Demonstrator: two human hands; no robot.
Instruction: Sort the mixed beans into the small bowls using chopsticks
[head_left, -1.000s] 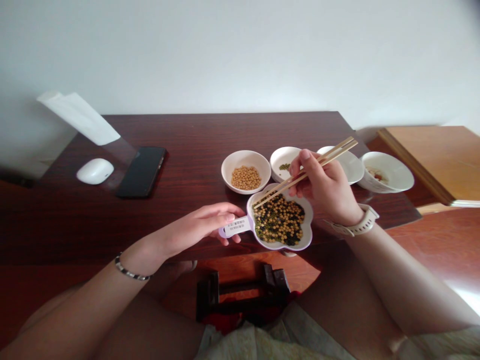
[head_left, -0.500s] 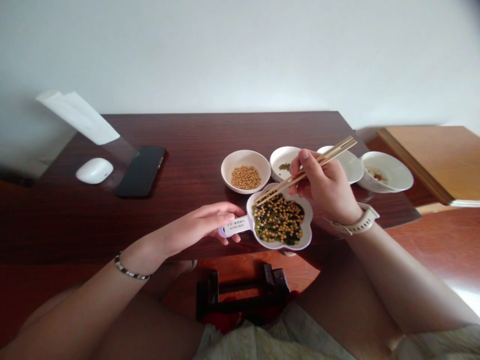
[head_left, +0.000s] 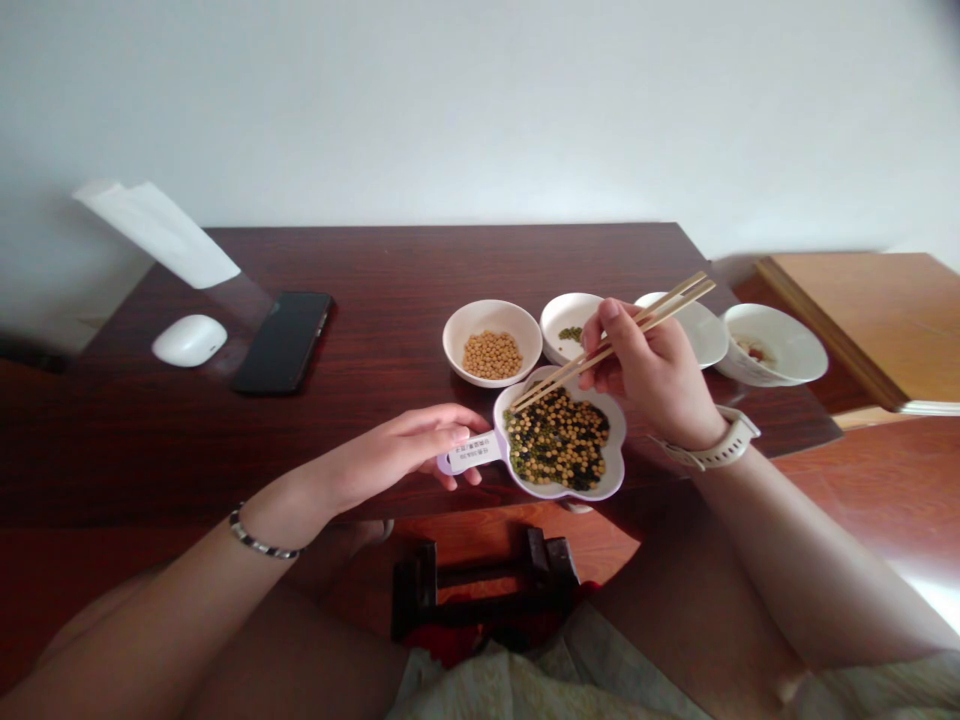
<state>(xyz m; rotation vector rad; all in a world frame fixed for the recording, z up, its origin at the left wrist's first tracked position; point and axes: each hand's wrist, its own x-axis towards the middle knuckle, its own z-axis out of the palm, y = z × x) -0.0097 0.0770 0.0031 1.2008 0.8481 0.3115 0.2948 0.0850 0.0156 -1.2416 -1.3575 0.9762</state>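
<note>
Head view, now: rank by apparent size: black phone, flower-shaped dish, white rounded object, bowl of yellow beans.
1. Flower-shaped dish
2. Bowl of yellow beans and black phone: too close to rank
3. White rounded object

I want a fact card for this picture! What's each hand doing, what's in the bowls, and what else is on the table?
Left hand: holds flower-shaped dish by its handle
Right hand: holds chopsticks, tips inside dish
Dish contents: mixed yellow, green and black pieces
Leftmost bowl: yellow beans
Second bowl: some green beans
Third bowl: partly hidden
Rightmost bowl: contents unclear
Table's left side: black phone, white rounded object
</note>
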